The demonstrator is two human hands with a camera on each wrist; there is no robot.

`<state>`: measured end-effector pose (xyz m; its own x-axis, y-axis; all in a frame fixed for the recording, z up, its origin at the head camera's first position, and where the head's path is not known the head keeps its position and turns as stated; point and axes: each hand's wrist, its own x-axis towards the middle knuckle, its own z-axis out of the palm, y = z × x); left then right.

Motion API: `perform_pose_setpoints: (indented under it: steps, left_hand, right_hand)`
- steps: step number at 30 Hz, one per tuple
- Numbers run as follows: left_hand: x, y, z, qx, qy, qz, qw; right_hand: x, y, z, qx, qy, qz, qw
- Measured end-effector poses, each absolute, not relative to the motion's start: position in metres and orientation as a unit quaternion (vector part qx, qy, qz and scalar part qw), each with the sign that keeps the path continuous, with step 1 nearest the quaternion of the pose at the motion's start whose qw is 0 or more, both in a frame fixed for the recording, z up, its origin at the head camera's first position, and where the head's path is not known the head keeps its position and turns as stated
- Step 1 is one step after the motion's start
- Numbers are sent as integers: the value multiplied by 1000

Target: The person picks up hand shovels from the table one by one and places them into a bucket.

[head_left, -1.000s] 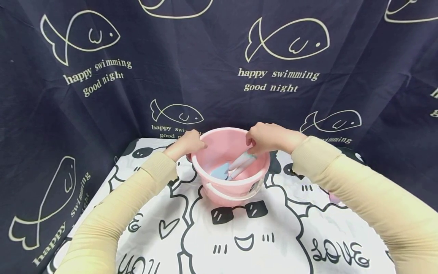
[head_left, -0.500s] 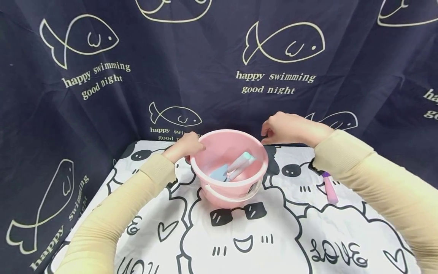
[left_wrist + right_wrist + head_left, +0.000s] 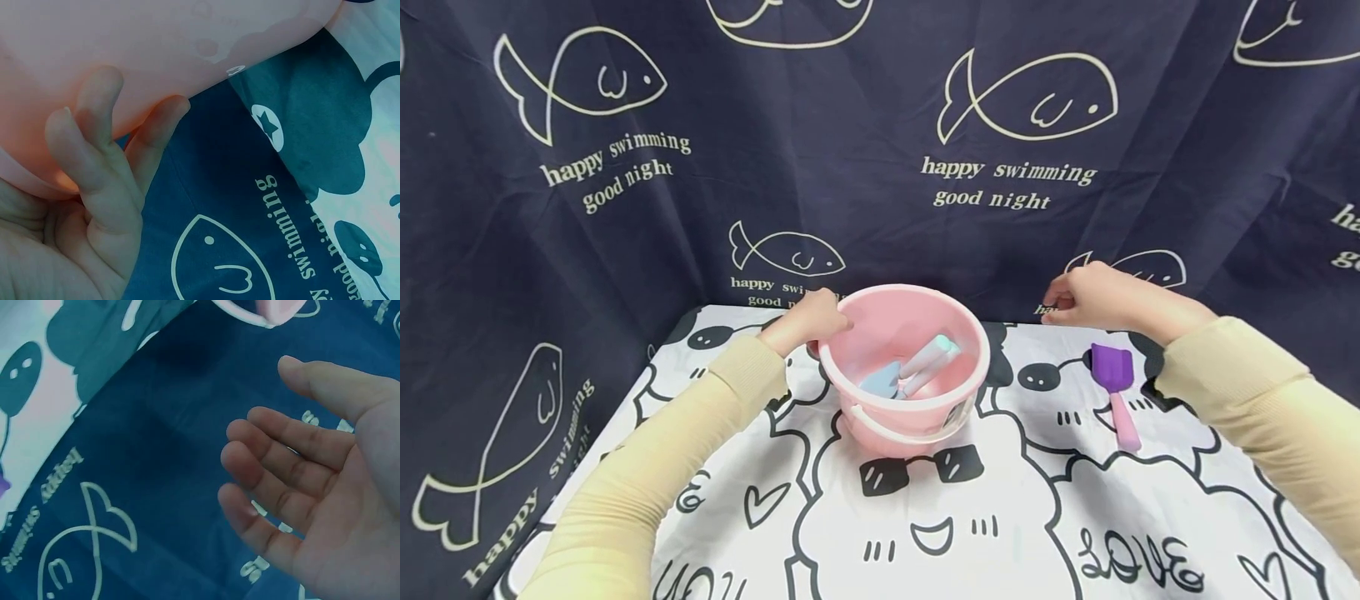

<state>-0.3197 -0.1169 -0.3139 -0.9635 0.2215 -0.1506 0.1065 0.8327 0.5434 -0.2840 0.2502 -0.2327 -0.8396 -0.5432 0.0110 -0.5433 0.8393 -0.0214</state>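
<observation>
A pink bucket (image 3: 880, 429) stands upright on the table, its white handle hanging down the front. My left hand (image 3: 811, 317) holds the bucket's left rim; in the left wrist view the fingers (image 3: 100, 106) lie along the outer wall and the thumb is mostly hidden. Inside the bucket lie a blue-bladed toy shovel (image 3: 882, 379) and one or two pale handles with mint ends (image 3: 942, 343), leaning to the right. My right hand (image 3: 1097, 296) hangs in the air right of the bucket, fingers loosely bent and holding nothing. Below it lies a toy shovel with a purple blade (image 3: 1112, 367) and pink handle.
A white cloth with black cartoon drawings (image 3: 940, 575) covers the table. Behind it hangs a dark blue curtain (image 3: 880, 167) with fish prints, close to the table's back edge.
My right hand has let go of a pale handle in the bucket and moved right, out past the rim. The purple-bladed shovel has come into sight. My left hand stays on the rim.
</observation>
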Motion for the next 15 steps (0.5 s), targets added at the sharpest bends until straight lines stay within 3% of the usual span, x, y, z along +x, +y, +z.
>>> perform_pose_setpoints:
  steps: [15]
  left_hand:
    - [-320,-117,-315,86,952,277,102]
  right_hand:
    - [-287,316,-279,215,-976,30,15]
